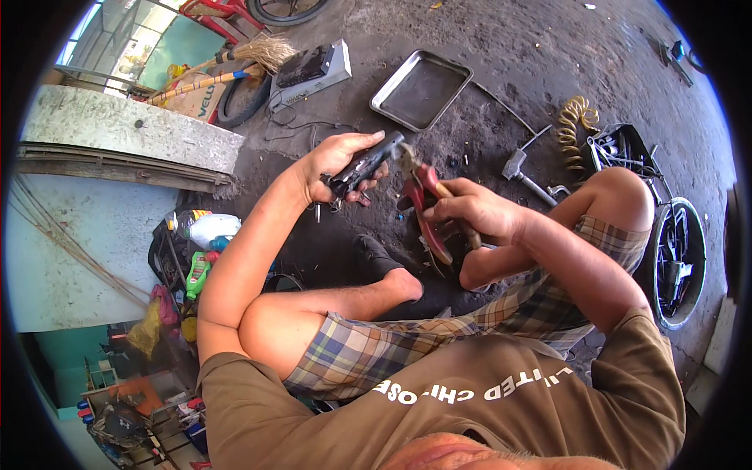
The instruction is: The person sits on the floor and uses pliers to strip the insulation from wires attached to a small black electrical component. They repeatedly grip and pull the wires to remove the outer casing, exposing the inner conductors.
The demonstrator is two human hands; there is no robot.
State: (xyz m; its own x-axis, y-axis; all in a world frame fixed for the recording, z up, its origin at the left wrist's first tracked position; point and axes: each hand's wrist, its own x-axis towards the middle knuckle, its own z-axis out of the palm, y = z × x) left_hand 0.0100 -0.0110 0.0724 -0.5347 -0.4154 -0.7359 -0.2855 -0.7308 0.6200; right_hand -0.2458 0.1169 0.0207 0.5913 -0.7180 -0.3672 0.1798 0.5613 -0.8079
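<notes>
My left hand is closed around a black, elongated part with a ragged-looking lower end, held at an upward slant with small metal bits hanging beneath it. My right hand grips red-handled pliers, whose metal head is at the upper end of the black part; whether the jaws touch it is hard to tell. A tan handle-like piece also shows among the fingers of that hand. Both hands are above the dirty dark floor, between my bent knees.
Ahead are a metal tray and a grey box. Right are a T-handled tool, coiled yellow hose, a toolbox and a tub of parts. Left are bottles and a low ledge.
</notes>
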